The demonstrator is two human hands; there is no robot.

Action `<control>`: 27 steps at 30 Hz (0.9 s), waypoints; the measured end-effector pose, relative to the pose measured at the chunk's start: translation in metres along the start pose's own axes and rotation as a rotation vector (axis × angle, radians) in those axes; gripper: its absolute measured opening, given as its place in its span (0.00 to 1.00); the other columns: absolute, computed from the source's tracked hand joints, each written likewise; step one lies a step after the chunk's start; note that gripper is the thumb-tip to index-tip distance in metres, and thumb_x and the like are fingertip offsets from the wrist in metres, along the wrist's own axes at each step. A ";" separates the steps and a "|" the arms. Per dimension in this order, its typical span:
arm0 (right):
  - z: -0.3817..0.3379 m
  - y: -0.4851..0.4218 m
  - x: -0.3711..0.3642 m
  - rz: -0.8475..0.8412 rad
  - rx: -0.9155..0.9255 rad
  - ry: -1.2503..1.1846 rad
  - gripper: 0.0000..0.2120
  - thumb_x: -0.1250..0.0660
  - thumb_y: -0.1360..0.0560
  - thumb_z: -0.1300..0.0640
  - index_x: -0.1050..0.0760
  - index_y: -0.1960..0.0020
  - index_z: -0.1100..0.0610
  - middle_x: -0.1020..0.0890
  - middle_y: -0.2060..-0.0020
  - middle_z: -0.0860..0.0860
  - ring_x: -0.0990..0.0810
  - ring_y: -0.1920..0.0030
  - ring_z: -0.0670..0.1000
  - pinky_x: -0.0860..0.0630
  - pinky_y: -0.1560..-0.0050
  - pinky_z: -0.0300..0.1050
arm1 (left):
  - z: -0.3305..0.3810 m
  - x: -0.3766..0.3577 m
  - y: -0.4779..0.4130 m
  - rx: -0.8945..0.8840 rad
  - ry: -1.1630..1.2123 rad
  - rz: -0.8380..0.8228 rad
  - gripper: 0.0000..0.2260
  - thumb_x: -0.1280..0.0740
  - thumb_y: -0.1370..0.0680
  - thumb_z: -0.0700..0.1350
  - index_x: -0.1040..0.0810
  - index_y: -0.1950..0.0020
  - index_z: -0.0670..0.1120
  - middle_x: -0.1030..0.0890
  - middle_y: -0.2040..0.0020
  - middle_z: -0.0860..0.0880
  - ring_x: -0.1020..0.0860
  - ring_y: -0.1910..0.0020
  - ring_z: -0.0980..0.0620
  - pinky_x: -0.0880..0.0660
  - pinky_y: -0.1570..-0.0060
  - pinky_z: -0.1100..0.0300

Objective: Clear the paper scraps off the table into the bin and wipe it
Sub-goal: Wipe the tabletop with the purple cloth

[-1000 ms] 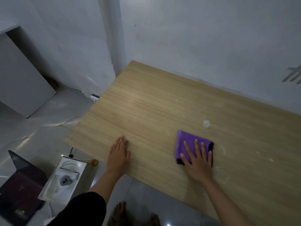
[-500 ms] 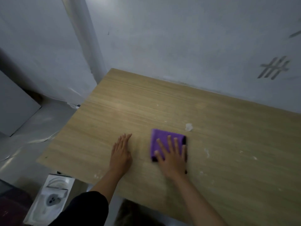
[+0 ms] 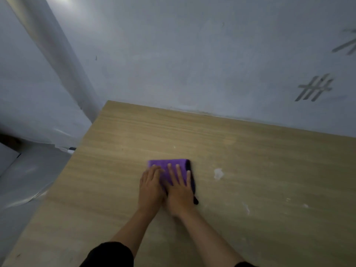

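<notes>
A folded purple cloth (image 3: pixel 169 166) with a dark edge lies flat near the middle of the light wooden table (image 3: pixel 269 170). My right hand (image 3: pixel 180 191) presses down on it with fingers spread. My left hand (image 3: pixel 151 186) lies flat right beside the right one, its fingertips over the cloth's left edge. A small white paper scrap (image 3: pixel 218 173) rests on the table just right of the cloth. Smaller white flecks (image 3: pixel 246 208) dot the wood further right. No bin is in view.
A grey-white wall (image 3: pixel 192 64) runs along the table's far edge, with tally-like marks (image 3: pixel 314 89) at the right. The table's left edge drops to a grey floor (image 3: pixel 28 180). A pale column (image 3: pixel 57 60) stands at the far left corner.
My right hand has slid the cloth leftward, away from the white scrap, until it met my left hand. My left hand now touches the cloth. The view tilted up toward the wall.
</notes>
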State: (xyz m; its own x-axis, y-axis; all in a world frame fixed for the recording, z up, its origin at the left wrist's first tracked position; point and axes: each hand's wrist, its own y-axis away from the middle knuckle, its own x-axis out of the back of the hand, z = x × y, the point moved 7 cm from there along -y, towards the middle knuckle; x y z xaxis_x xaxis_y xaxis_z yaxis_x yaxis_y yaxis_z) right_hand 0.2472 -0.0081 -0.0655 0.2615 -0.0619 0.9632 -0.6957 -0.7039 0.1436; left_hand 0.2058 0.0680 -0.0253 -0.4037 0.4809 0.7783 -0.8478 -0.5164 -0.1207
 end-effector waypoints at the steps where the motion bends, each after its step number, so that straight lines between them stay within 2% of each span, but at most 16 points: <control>1: 0.015 -0.012 0.009 0.064 -0.100 -0.052 0.24 0.48 0.27 0.42 0.35 0.31 0.42 0.35 0.28 0.51 0.43 0.27 0.56 0.58 0.30 0.57 | 0.004 -0.006 -0.011 -0.004 0.070 -0.033 0.18 0.45 0.32 0.42 0.23 0.47 0.41 0.21 0.47 0.41 0.29 0.44 0.47 0.35 0.42 0.59; 3: 0.042 -0.035 0.022 0.116 -0.247 -0.287 0.24 0.51 0.21 0.49 0.46 0.26 0.45 0.46 0.25 0.49 0.51 0.24 0.54 0.66 0.29 0.53 | 0.012 -0.021 -0.030 0.031 0.190 -0.123 0.16 0.43 0.29 0.37 0.24 0.44 0.41 0.23 0.44 0.42 0.28 0.43 0.46 0.35 0.41 0.63; 4: 0.049 -0.045 0.030 0.145 -0.266 -0.471 0.24 0.50 0.20 0.55 0.50 0.25 0.48 0.48 0.24 0.50 0.53 0.24 0.52 0.65 0.28 0.49 | 0.015 -0.027 -0.037 0.057 0.210 -0.165 0.17 0.43 0.27 0.36 0.26 0.39 0.42 0.25 0.40 0.42 0.29 0.40 0.46 0.37 0.39 0.63; 6: 0.063 -0.054 0.047 0.233 -0.271 -0.743 0.24 0.49 0.21 0.64 0.46 0.26 0.54 0.42 0.26 0.52 0.45 0.25 0.51 0.52 0.28 0.40 | 0.013 -0.034 -0.049 0.087 0.122 -0.127 0.19 0.45 0.23 0.44 0.29 0.33 0.43 0.26 0.36 0.43 0.30 0.36 0.44 0.35 0.35 0.57; 7: 0.076 -0.052 0.058 0.318 -0.298 -0.769 0.23 0.50 0.22 0.67 0.41 0.27 0.57 0.37 0.28 0.54 0.40 0.27 0.52 0.47 0.30 0.37 | 0.010 -0.033 -0.057 0.084 0.017 -0.077 0.21 0.47 0.23 0.49 0.28 0.34 0.44 0.25 0.37 0.41 0.28 0.38 0.42 0.32 0.36 0.53; 10: 0.123 -0.037 0.066 0.472 -0.436 -0.704 0.28 0.50 0.34 0.68 0.29 0.35 0.64 0.28 0.35 0.61 0.33 0.32 0.59 0.42 0.31 0.40 | -0.009 -0.031 -0.087 0.219 -0.223 -0.046 0.24 0.48 0.25 0.55 0.24 0.39 0.44 0.24 0.41 0.35 0.25 0.43 0.36 0.27 0.43 0.43; 12: 0.157 -0.027 0.066 0.547 -0.554 -0.633 0.28 0.49 0.36 0.68 0.28 0.37 0.66 0.28 0.35 0.63 0.33 0.32 0.61 0.40 0.30 0.47 | -0.021 -0.033 -0.107 0.335 -0.256 -0.043 0.22 0.45 0.24 0.55 0.28 0.36 0.43 0.29 0.36 0.33 0.30 0.37 0.34 0.34 0.37 0.42; 14: 0.185 -0.016 0.071 0.574 -0.687 -0.617 0.26 0.46 0.32 0.72 0.31 0.35 0.67 0.31 0.33 0.64 0.36 0.30 0.61 0.41 0.29 0.48 | -0.017 -0.043 -0.125 0.370 -0.246 -0.061 0.24 0.44 0.23 0.56 0.32 0.32 0.43 0.36 0.29 0.35 0.39 0.29 0.37 0.45 0.29 0.44; 16: 0.203 -0.009 0.070 0.558 -0.776 -0.632 0.27 0.43 0.31 0.75 0.34 0.32 0.66 0.34 0.31 0.63 0.38 0.29 0.59 0.42 0.29 0.46 | 0.006 -0.066 -0.140 0.219 -0.230 -0.117 0.26 0.46 0.24 0.58 0.33 0.31 0.43 0.38 0.27 0.39 0.43 0.26 0.40 0.50 0.27 0.46; 19: 0.214 -0.008 0.070 0.562 -0.811 -0.634 0.27 0.43 0.32 0.71 0.34 0.32 0.65 0.31 0.33 0.64 0.34 0.31 0.60 0.39 0.30 0.48 | 0.066 -0.116 -0.141 -0.174 -0.152 -0.293 0.29 0.50 0.25 0.61 0.30 0.33 0.45 0.34 0.28 0.42 0.39 0.27 0.42 0.48 0.28 0.44; 21: 0.216 -0.007 0.069 0.559 -0.826 -0.651 0.29 0.42 0.34 0.71 0.34 0.32 0.64 0.31 0.34 0.63 0.33 0.32 0.61 0.38 0.31 0.49 | 0.098 -0.141 -0.130 -0.415 -0.188 -0.438 0.28 0.52 0.25 0.61 0.32 0.32 0.48 0.34 0.28 0.44 0.39 0.27 0.44 0.48 0.28 0.45; 23: 0.220 -0.006 0.069 0.571 -0.825 -0.661 0.31 0.41 0.35 0.75 0.33 0.32 0.63 0.30 0.35 0.63 0.32 0.33 0.60 0.37 0.32 0.49 | 0.101 -0.150 -0.136 -0.482 -0.257 -0.435 0.25 0.51 0.25 0.58 0.30 0.33 0.51 0.31 0.29 0.45 0.35 0.29 0.44 0.47 0.27 0.48; 25: 0.222 -0.003 0.071 0.586 -0.796 -0.649 0.31 0.41 0.35 0.75 0.32 0.33 0.62 0.28 0.37 0.62 0.31 0.35 0.60 0.36 0.33 0.48 | 0.080 -0.130 -0.160 -0.305 -0.288 -0.269 0.22 0.49 0.25 0.54 0.28 0.34 0.52 0.30 0.30 0.45 0.30 0.33 0.43 0.42 0.32 0.48; 27: 0.224 -0.001 0.070 0.588 -0.782 -0.653 0.30 0.41 0.34 0.75 0.30 0.33 0.61 0.27 0.38 0.61 0.29 0.36 0.58 0.36 0.34 0.46 | 0.045 -0.111 -0.187 -0.082 -0.356 -0.194 0.21 0.48 0.23 0.50 0.37 0.29 0.53 0.41 0.24 0.47 0.37 0.29 0.43 0.43 0.31 0.48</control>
State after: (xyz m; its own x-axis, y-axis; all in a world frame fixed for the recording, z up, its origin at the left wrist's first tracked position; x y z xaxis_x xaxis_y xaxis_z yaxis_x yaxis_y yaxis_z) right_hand 0.4158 -0.1701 -0.0486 -0.1009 -0.7432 0.6615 -0.9857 0.1650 0.0350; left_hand 0.4249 0.0797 -0.0610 -0.1021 0.2811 0.9542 -0.9269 -0.3751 0.0113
